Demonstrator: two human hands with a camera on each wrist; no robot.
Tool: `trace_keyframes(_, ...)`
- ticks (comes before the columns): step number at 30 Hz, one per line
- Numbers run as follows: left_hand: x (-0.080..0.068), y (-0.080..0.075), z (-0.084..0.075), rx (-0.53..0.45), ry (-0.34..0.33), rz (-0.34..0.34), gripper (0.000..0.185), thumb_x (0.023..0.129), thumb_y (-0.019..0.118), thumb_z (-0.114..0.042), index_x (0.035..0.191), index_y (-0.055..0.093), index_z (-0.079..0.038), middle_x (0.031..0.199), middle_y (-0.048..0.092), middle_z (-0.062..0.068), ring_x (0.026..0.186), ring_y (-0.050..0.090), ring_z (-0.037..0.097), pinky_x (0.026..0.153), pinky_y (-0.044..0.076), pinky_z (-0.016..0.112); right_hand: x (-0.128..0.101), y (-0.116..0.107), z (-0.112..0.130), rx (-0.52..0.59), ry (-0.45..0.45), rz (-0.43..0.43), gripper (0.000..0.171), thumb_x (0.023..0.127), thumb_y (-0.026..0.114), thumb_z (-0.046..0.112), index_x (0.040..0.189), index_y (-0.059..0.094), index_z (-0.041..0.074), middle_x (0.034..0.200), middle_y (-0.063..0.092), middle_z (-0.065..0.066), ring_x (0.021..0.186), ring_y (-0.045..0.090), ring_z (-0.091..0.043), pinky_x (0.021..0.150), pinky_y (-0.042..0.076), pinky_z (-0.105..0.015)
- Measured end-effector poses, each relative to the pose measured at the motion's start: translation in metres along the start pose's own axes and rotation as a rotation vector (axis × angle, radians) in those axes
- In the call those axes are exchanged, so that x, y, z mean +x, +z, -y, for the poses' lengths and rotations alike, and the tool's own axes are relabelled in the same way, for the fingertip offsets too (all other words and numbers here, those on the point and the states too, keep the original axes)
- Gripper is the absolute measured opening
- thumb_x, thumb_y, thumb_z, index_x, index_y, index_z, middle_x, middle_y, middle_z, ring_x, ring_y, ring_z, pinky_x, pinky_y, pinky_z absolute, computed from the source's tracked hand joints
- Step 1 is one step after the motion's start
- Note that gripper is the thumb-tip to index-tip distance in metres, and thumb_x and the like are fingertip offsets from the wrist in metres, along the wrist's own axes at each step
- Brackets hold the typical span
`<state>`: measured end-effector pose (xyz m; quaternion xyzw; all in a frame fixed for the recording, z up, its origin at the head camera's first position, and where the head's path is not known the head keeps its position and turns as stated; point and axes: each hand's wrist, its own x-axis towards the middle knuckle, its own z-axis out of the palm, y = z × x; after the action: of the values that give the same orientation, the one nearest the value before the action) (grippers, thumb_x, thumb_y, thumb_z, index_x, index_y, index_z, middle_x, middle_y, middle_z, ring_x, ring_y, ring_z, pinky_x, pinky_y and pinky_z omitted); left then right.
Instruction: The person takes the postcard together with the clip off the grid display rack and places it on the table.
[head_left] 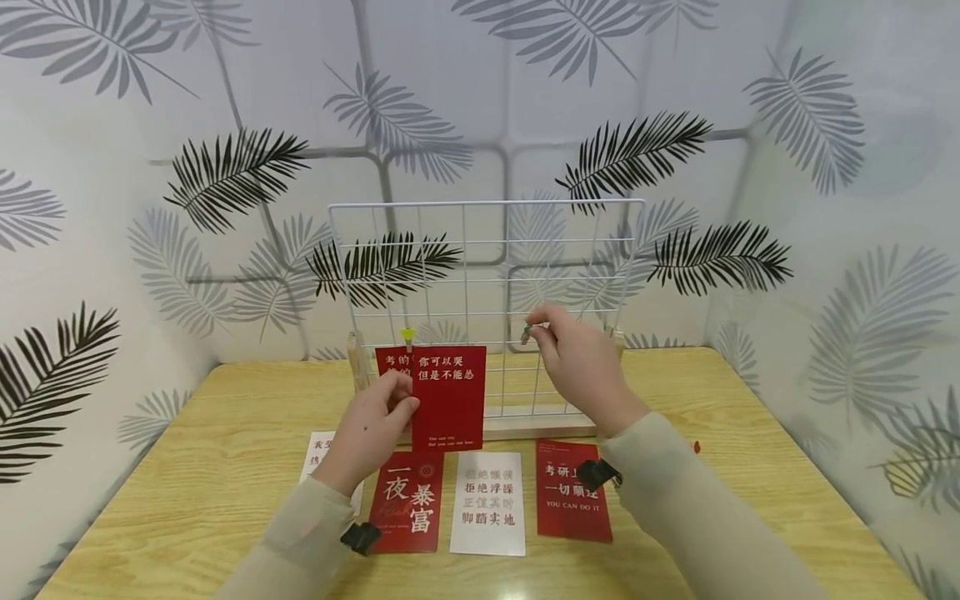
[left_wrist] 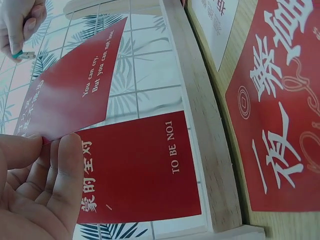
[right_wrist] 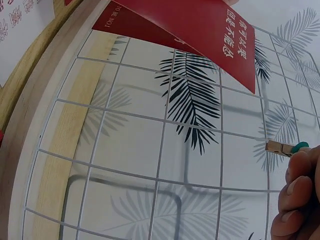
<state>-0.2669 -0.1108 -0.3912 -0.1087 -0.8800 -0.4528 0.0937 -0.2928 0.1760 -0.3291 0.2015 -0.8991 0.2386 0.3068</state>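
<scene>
Just glossy red card (head_left: pixel 448 397), thin white wire grid (head_left: pixel 570 242), wooden base (head_left: pixel 536 427).

Bright, even, soft-shadowed light; sharp head view, bowed wide-angle edges, slightly blurred wrist-view foregrounds.

Lying flat on the wooden table (head_left: pixel 750 467): two red cards (head_left: pixel 408 502) flanking a white card (head_left: pixel 488 502); leaf-print wallpaper (head_left: pixel 232 171) looming behind.

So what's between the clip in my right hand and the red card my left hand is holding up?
Only bare white wire grid. The right wrist view shows open squares between the small clip and the red card.
</scene>
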Motion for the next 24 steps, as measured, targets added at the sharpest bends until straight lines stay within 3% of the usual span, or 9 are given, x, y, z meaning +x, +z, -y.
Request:
trace_keyframes(8,-0.002,-0.009,0.005,-0.006,0.012,-0.006,0.013,0.102,0.062,-0.011,0.115,0.059,-0.01,0.099,0.062,0.005,0.086,0.062,0.021,0.073,0.058,0.033,-0.006,-0.01,-0.012,0.049,0.04,-0.004,0.016,0.104,0.059,0.018,0.117,0.066,0.01,0.071,0.062,0.002,0.044,0.041,-0.011,0.046,0.037,-0.033)
trace_keyframes(17,-0.007,-0.02,0.008,-0.029,-0.022,-0.022,0.012,0.103,0.059,-0.012,0.115,0.059,-0.01,0.099,0.063,0.007,0.088,0.064,0.025,0.074,0.057,0.033,-0.014,-0.017,-0.022,0.042,0.037,-0.01,0.016,0.104,0.057,0.017,0.117,0.066,0.011,0.062,0.052,0.005,0.043,0.038,-0.012,0.045,0.035,-0.033)
trace_keyframes(24,-0.011,-0.031,0.014,-0.013,0.017,-0.04,0.013,0.102,0.06,-0.01,0.115,0.061,-0.009,0.095,0.064,0.006,0.08,0.064,0.022,0.072,0.055,0.033,-0.024,-0.019,-0.03,0.059,0.085,0.003,0.016,0.104,0.058,0.018,0.117,0.066,0.012,0.059,0.048,0.004,0.045,0.04,-0.014,0.045,0.034,-0.033)
